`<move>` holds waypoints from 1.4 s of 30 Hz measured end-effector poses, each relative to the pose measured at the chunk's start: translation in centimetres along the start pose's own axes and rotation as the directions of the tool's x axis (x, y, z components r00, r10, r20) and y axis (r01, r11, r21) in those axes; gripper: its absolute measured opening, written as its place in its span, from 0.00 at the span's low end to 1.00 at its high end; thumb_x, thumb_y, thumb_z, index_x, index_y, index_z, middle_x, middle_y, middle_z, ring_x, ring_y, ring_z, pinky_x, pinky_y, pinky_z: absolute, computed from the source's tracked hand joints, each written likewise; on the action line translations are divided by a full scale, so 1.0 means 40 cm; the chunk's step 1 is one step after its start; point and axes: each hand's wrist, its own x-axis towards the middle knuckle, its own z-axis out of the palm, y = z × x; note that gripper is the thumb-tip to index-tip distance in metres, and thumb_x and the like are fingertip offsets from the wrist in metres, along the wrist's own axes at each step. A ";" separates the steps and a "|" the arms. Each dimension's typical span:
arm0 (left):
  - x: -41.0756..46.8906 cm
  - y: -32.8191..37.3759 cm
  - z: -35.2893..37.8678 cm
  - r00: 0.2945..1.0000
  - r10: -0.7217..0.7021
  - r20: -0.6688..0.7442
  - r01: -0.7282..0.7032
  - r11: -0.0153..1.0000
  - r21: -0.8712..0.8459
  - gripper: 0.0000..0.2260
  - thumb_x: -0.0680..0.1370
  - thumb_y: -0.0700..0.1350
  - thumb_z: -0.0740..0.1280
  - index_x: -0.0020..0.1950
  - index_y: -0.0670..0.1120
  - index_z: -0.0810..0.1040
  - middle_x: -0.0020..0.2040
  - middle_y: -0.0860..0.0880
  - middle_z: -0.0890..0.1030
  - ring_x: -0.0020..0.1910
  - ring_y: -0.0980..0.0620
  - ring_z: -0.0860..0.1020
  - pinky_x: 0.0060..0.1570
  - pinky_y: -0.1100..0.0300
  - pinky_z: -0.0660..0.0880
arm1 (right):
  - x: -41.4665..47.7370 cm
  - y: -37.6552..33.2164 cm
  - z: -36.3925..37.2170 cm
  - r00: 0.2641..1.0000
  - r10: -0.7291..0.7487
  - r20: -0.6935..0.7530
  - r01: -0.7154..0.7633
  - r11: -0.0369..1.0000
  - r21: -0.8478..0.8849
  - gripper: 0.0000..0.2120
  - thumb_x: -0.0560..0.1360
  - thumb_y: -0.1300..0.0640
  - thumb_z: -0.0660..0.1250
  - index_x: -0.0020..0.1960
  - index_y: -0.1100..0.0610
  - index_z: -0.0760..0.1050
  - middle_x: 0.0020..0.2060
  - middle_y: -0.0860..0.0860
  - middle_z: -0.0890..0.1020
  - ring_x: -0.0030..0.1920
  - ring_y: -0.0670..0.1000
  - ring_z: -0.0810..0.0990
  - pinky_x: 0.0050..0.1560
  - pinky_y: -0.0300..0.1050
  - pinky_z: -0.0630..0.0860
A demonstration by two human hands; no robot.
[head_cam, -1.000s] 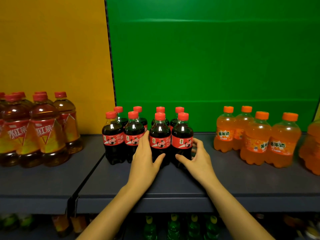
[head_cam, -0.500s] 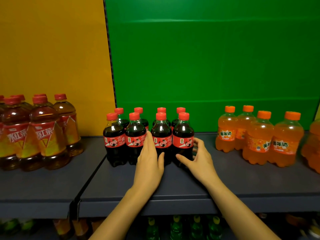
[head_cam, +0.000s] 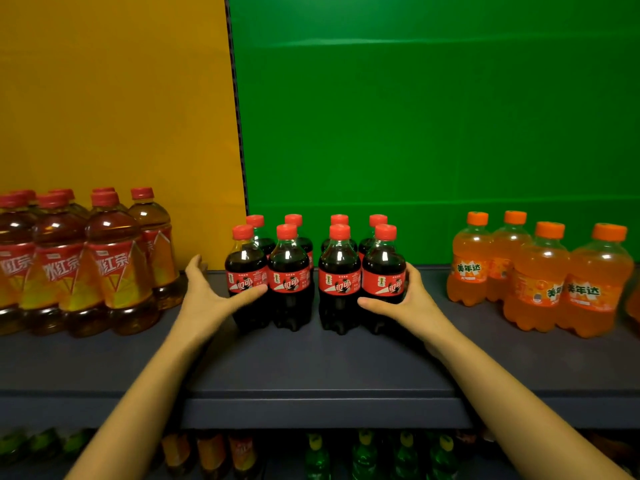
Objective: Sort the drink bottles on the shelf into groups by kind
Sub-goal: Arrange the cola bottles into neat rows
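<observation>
Several cola bottles (head_cam: 290, 282) with red caps and red labels stand in two rows at the middle of the dark shelf (head_cam: 311, 362). A narrow gap splits the group into a left and a right half. My left hand (head_cam: 207, 296) is at the group's left side, fingers spread, thumb touching the front left bottle (head_cam: 246, 271). My right hand (head_cam: 407, 301) cups the front right cola bottle (head_cam: 383, 271), thumb across its front, fingers around its right side. Amber tea bottles (head_cam: 114, 268) stand grouped at the left, orange soda bottles (head_cam: 540, 278) at the right.
A yellow back panel (head_cam: 114, 98) and a green back panel (head_cam: 433, 116) meet behind the cola. Bare shelf lies between the three groups and in front of them. Green-capped and other bottles (head_cam: 363, 455) stand on the lower shelf.
My left hand has moved from the front middle of the cola group to its left side. My right hand has closed around the front right bottle. A gap now shows in the group.
</observation>
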 end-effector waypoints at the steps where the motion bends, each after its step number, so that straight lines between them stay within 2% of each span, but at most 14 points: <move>1: 0.019 -0.007 -0.013 0.995 -0.055 0.077 0.056 0.998 -0.011 0.57 0.59 0.56 0.77 0.76 0.49 0.43 0.77 0.46 0.51 0.75 0.46 0.55 0.71 0.48 0.56 | 0.004 0.002 0.005 1.000 0.011 0.020 -0.012 0.999 0.041 0.48 0.61 0.56 0.79 0.72 0.52 0.54 0.67 0.50 0.70 0.64 0.49 0.72 0.63 0.46 0.69; 3: 0.053 -0.027 -0.031 0.970 -0.101 0.222 0.102 0.995 0.007 0.69 0.46 0.65 0.78 0.76 0.49 0.42 0.77 0.46 0.53 0.74 0.46 0.56 0.71 0.48 0.57 | 0.011 0.015 0.017 0.999 0.024 0.024 -0.026 0.996 0.090 0.49 0.60 0.59 0.79 0.72 0.53 0.55 0.65 0.50 0.71 0.62 0.49 0.73 0.62 0.47 0.70; 5: 0.078 -0.044 -0.036 0.944 -0.082 0.320 0.082 0.997 0.011 0.74 0.38 0.67 0.77 0.76 0.49 0.43 0.76 0.47 0.56 0.73 0.48 0.59 0.71 0.50 0.60 | 0.015 0.024 0.025 1.000 0.030 -0.001 -0.030 0.992 0.124 0.49 0.60 0.60 0.79 0.72 0.54 0.54 0.64 0.50 0.72 0.62 0.50 0.73 0.62 0.47 0.71; 6: 0.087 -0.052 -0.035 0.931 -0.060 0.360 0.060 0.998 0.009 0.73 0.38 0.67 0.77 0.76 0.50 0.44 0.75 0.49 0.59 0.72 0.49 0.61 0.69 0.54 0.63 | 0.015 0.026 0.026 1.000 0.028 -0.008 -0.027 0.991 0.132 0.49 0.60 0.61 0.79 0.72 0.54 0.54 0.64 0.50 0.72 0.62 0.50 0.73 0.62 0.47 0.71; 8: 0.100 -0.065 -0.029 0.910 -0.007 0.415 0.024 0.999 -0.037 0.70 0.39 0.64 0.79 0.75 0.50 0.49 0.67 0.53 0.66 0.66 0.53 0.67 0.57 0.65 0.69 | 0.017 0.031 0.024 1.000 0.020 -0.006 -0.019 0.992 0.128 0.49 0.60 0.61 0.79 0.72 0.54 0.55 0.63 0.50 0.72 0.62 0.49 0.73 0.61 0.46 0.71; 10: 0.109 -0.079 -0.021 0.901 0.034 0.432 0.009 0.995 -0.098 0.66 0.41 0.61 0.80 0.74 0.52 0.53 0.64 0.54 0.69 0.63 0.54 0.70 0.50 0.67 0.71 | 0.018 0.035 0.022 1.000 0.012 0.006 -0.013 0.994 0.109 0.49 0.60 0.61 0.79 0.72 0.54 0.55 0.63 0.49 0.72 0.62 0.49 0.73 0.62 0.46 0.71; 15: 0.134 -0.108 -0.019 0.872 0.075 0.484 -0.012 0.991 -0.132 0.57 0.45 0.58 0.82 0.70 0.56 0.59 0.63 0.54 0.74 0.60 0.56 0.74 0.51 0.65 0.73 | 0.025 0.043 0.025 1.000 -0.010 -0.018 0.011 0.998 0.055 0.50 0.57 0.57 0.80 0.72 0.53 0.57 0.62 0.48 0.74 0.62 0.49 0.74 0.64 0.50 0.71; 19: 0.146 -0.115 -0.003 0.854 0.100 0.511 -0.040 0.991 -0.127 0.52 0.50 0.55 0.82 0.70 0.51 0.63 0.63 0.52 0.76 0.59 0.57 0.77 0.54 0.63 0.75 | 0.027 0.043 0.029 0.999 -0.026 -0.033 0.027 0.999 0.041 0.49 0.58 0.58 0.80 0.71 0.53 0.57 0.61 0.47 0.74 0.61 0.49 0.75 0.63 0.49 0.72; 25: 0.147 -0.122 0.009 0.864 0.136 0.484 -0.076 0.987 -0.142 0.51 0.51 0.57 0.81 0.70 0.49 0.64 0.63 0.51 0.77 0.59 0.57 0.77 0.50 0.68 0.76 | 0.023 0.038 0.034 0.999 -0.029 -0.040 0.029 1.000 0.008 0.54 0.52 0.49 0.80 0.72 0.51 0.57 0.61 0.45 0.74 0.62 0.48 0.74 0.64 0.50 0.72; 29: 0.150 -0.130 0.013 0.862 0.151 0.483 -0.091 0.985 -0.147 0.50 0.52 0.57 0.81 0.70 0.50 0.63 0.63 0.52 0.77 0.59 0.58 0.77 0.51 0.68 0.76 | 0.025 0.036 0.040 0.999 -0.036 -0.036 0.036 0.999 -0.005 0.53 0.54 0.50 0.80 0.72 0.51 0.56 0.61 0.44 0.73 0.62 0.47 0.73 0.64 0.49 0.71; 33: 0.152 -0.135 0.022 0.867 0.165 0.470 -0.111 0.984 -0.141 0.50 0.53 0.57 0.81 0.71 0.50 0.62 0.64 0.52 0.75 0.61 0.58 0.76 0.56 0.63 0.74 | 0.026 0.037 0.043 0.999 -0.034 -0.040 0.033 0.999 -0.016 0.49 0.59 0.54 0.80 0.72 0.51 0.55 0.59 0.42 0.72 0.62 0.47 0.73 0.65 0.48 0.70; 38: 0.149 -0.135 0.027 0.867 0.187 0.462 -0.123 0.979 -0.164 0.49 0.54 0.55 0.81 0.71 0.51 0.62 0.65 0.52 0.75 0.62 0.58 0.75 0.55 0.66 0.74 | 0.022 0.031 0.045 0.999 -0.025 -0.041 0.024 0.999 -0.024 0.48 0.59 0.55 0.79 0.72 0.51 0.56 0.55 0.37 0.73 0.61 0.46 0.73 0.63 0.46 0.70; 40: 0.149 -0.131 0.024 0.862 0.187 0.471 -0.132 0.980 -0.148 0.50 0.54 0.56 0.80 0.71 0.51 0.61 0.65 0.52 0.74 0.62 0.58 0.75 0.56 0.66 0.74 | 0.019 0.026 0.045 0.999 -0.027 -0.033 0.026 0.999 -0.027 0.51 0.56 0.51 0.79 0.72 0.51 0.56 0.59 0.41 0.73 0.62 0.46 0.73 0.64 0.48 0.70; 42: 0.143 -0.122 0.016 0.852 0.172 0.494 -0.135 0.985 -0.109 0.52 0.52 0.59 0.81 0.71 0.51 0.62 0.65 0.52 0.75 0.61 0.58 0.75 0.60 0.60 0.74 | 0.014 0.020 0.045 0.999 -0.025 -0.034 0.024 0.999 -0.030 0.52 0.55 0.48 0.78 0.72 0.51 0.56 0.63 0.45 0.73 0.64 0.47 0.73 0.66 0.49 0.70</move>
